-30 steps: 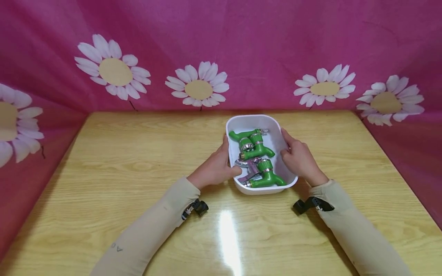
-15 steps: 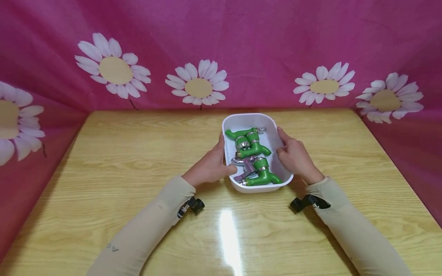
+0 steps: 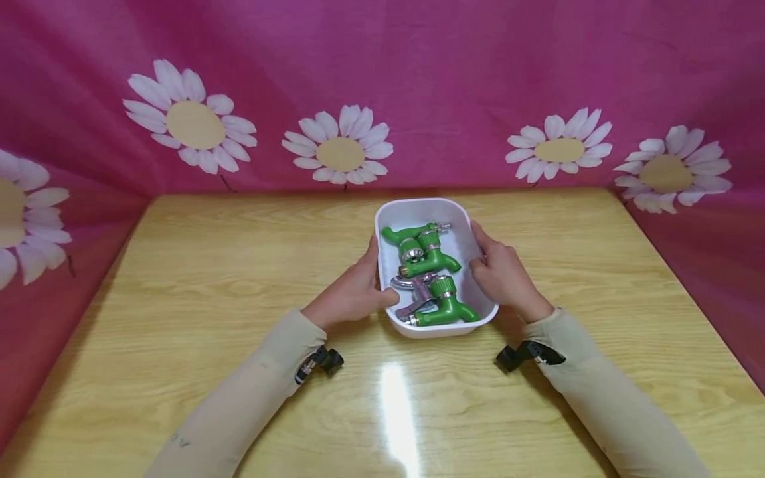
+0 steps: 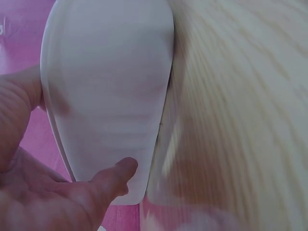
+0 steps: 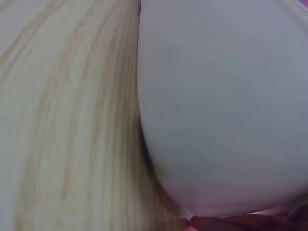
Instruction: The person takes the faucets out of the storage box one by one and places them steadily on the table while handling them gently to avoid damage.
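Probably the weak point is the left hand (image 3: 355, 292), whose thumb hooks over the rim of the white plastic tub (image 3: 445, 330), a finger against the outer wall; were that pinch to slip, its side could drop. The right hand (image 3: 505, 275) grasps the opposite wall, so the tub is between both hands. Whether its base touches the wooden table (image 3: 239, 252) I cannot tell. Just beside the left thumb lies a chrome tap (image 3: 422, 292); sharp tilting could slide it into the green taps (image 3: 447, 313).
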A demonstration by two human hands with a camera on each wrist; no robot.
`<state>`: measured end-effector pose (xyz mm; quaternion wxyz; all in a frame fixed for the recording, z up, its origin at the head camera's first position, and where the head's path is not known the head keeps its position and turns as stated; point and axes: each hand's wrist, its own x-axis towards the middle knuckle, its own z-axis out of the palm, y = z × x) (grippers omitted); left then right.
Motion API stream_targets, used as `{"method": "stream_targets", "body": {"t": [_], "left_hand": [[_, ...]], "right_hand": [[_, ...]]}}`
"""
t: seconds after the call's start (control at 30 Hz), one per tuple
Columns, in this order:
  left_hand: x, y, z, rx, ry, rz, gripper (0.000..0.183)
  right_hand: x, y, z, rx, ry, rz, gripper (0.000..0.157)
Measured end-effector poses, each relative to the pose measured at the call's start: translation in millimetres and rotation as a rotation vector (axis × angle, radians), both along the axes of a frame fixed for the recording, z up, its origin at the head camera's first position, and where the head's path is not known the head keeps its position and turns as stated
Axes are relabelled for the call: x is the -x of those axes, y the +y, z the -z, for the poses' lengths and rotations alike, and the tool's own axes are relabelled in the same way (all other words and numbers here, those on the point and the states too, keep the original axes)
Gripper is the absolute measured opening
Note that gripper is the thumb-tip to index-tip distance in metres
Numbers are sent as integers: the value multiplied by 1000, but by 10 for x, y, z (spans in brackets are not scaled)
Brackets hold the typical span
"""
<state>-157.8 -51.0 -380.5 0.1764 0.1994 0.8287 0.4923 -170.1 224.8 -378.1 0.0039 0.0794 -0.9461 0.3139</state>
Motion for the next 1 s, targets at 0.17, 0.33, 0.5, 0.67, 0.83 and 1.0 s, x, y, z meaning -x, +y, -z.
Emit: {"method": "stream_targets", "body": {"t": [0.17,0.33,0.5,0.67,0.83,1.0], "left_hand": [[-8,-53,7,-6,8,-6,116],[-4,-74,8,-2,26,2,116],[-8,-84,11,7,13,5,116],[-28,-133,9,16,-11,-9,116],[-45,-195,10,-11,-13,-12,116],[-65,-252,5,-25,-15,-8,116]], "right_hand": [[13,-53,-10,-3,0,-4,70],[7,-79,-14,-7,-10,4,70],[0,-84,7,-4,-18,8,70],[-9,-131,26,-4,6,-4,70],[-13,-194,14,7,28,-17,70],[-12,-242,14,6,25,-26,70]]}}
